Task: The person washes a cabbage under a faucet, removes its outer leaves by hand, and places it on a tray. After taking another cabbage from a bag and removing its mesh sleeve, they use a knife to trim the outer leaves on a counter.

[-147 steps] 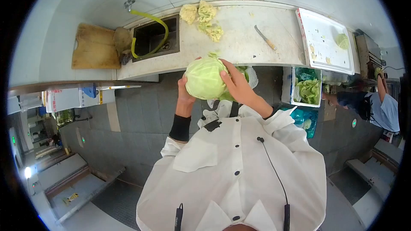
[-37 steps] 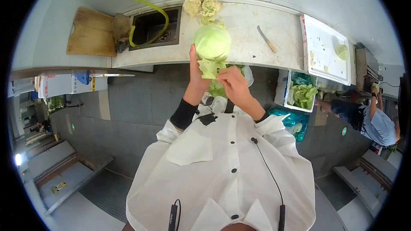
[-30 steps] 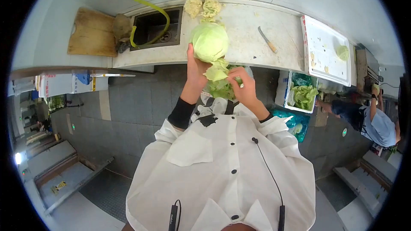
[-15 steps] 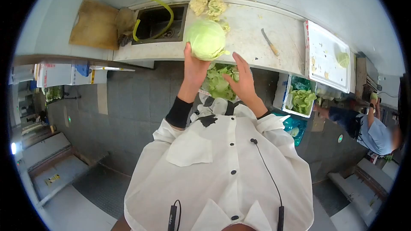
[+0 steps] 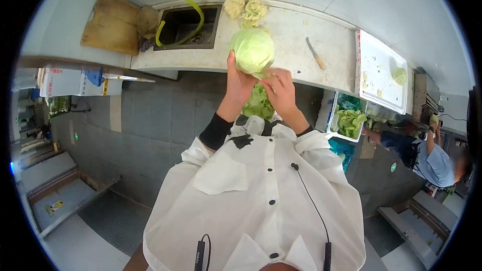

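A round pale green cabbage (image 5: 252, 49) is held up at the front edge of the counter. My left hand (image 5: 239, 84) cups it from the left and below, fingers wrapped round its underside. At the cabbage's lower right, my right hand (image 5: 281, 89) is closed, its fingertips pinching the edge of an outer leaf. Loose green leaves (image 5: 258, 103) lie in a heap below my hands, partly hidden by them. On the counter to the right rests a knife (image 5: 316, 53) with a curved blade and wooden handle.
The white counter (image 5: 201, 60) has a dark sink (image 5: 173, 25) with a yellow-green hose (image 5: 190, 2). Torn leaves (image 5: 246, 7) lie at the back. To the right are a white foam tray (image 5: 369, 78) and a leaf-filled crate (image 5: 351, 123). Another person (image 5: 432, 158) works at far right.
My right hand has moved from open and apart to the cabbage's lower edge, closing on a leaf. The cabbage and my left hand have shifted slightly right.
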Tool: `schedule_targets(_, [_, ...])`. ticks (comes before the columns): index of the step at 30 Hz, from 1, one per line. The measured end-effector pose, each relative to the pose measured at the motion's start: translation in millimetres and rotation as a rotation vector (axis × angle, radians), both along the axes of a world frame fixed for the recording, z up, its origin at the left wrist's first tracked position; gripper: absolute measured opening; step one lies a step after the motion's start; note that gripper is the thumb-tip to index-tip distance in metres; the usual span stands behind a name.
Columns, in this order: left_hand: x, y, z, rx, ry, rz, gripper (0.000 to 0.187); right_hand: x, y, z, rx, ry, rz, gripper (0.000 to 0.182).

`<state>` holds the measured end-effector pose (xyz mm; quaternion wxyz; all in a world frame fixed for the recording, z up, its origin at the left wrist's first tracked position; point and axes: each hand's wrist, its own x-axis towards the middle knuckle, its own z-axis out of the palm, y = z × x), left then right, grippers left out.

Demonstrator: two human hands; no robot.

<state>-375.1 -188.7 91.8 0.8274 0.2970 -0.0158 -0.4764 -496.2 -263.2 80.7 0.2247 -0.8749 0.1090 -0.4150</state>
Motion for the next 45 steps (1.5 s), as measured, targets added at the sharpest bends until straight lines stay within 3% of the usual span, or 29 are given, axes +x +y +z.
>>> schedule_targets(7, [5.7, -1.9, -0.8, -0.050, 0.082, -0.066, 0.069, -24.2, 0.2, -19.2, -0.018, 0.095, 0.075, 0.018])
schedule_targets(9, [7.4, -2.1, 0.8, -0.015, 0.105, -0.059, 0.069, -27.6, -3.0, -31.8, 0.136, 0.059, 0.076, 0.016])
schedule_targets(13, [11.5, 0.0, 4.3, -0.032, 0.103, -0.062, 0.069, -42.8, -9.0, -56.3, 0.184, 0.150, 0.083, 0.016])
schedule_targets(16, [19.9, 5.5, 7.4, -0.161, 0.101, -0.127, 0.069, -49.9, -13.7, -71.1, 0.359, 0.257, -0.005, 0.016])
schedule_targets(18, [27.4, 12.1, 2.4, -0.116, 0.043, -0.147, 0.068, -48.7, -17.5, -75.1, 0.680, 0.485, 0.002, 0.018])
schedule_targets(19, [30.3, 14.6, 0.3, -0.069, -0.016, -0.172, 0.068, -47.6, -20.1, -74.8, 0.681, 0.485, 0.005, 0.018])
schedule_targets(21, [32.7, 20.0, 0.1, -0.018, -0.051, -0.172, 0.067, -41.7, -25.9, -72.1, 0.323, 0.562, 0.068, 0.032])
schedule_targets(22, [33.5, 22.0, 2.0, 0.032, -0.083, -0.175, 0.067, -36.6, -28.0, -59.7, 0.323, 0.561, 0.071, 0.032])
schedule_targets(24, [37.7, 26.2, 6.0, 0.042, -0.065, -0.229, 0.065, -28.3, -36.5, -25.1, 0.680, 0.121, 0.109, 0.048])
schedule_targets(25, [38.0, 28.7, 7.2, 0.054, -0.045, -0.288, 0.063, -25.3, -39.3, 1.6, 0.681, 0.126, 0.113, 0.048])
schedule_targets(27, [39.3, 28.7, 7.3, 0.145, -0.066, -0.351, 0.062, -18.5, -43.5, 51.6, 0.454, 0.109, 0.308, 0.066])
schedule_targets(29, [35.8, 25.5, 0.3, 0.243, -0.154, -0.530, 0.060, -8.5, -46.1, 66.8, 0.407, 0.229, 0.377, 0.071])
schedule_targets(31, [35.7, 27.6, -11.5, 0.273, -0.198, -0.595, 0.061, -3.1, -45.8, 67.4, 0.280, 0.498, 0.405, 0.075])
schedule_targets(32, [37.6, 28.3, -15.9, 0.302, -0.242, -0.657, 0.062, -3.8, -47.3, 64.0, 0.273, 0.500, 0.406, 0.075])
schedule_targets(36, [30.7, 39.0, -8.9, 0.262, -0.302, -0.643, 0.062, -13.1, -41.8, 37.7, 0.580, 0.350, 0.296, 0.067])
schedule_targets(38, [25.3, 42.5, -17.4, 0.250, -0.521, -0.590, 0.059, -16.8, -30.8, 25.9, 0.678, 0.258, 0.229, 0.064])
schedule_targets(41, [8.5, 44.5, -27.0, 0.239, -0.602, -0.535, 0.057, -15.4, -3.8, 12.6, 0.913, 0.027, 0.072, 0.062])
schedule_targets(42, [-0.1, 44.8, -20.6, 0.238, -0.601, -0.540, 0.057, -13.7, 3.6, 9.7, 0.963, 0.001, 0.006, 0.061])
schedule_targets(44, [-14.9, 43.9, -2.6, 0.122, -0.214, -0.426, 0.063, -14.9, 8.3, 0.9, 1.011, -0.028, -0.062, 0.061])
schedule_targets(45, [-17.7, 42.9, -11.4, 0.124, -0.214, -0.430, 0.063, -16.0, 10.0, -5.0, 0.943, 0.002, -0.079, 0.059])
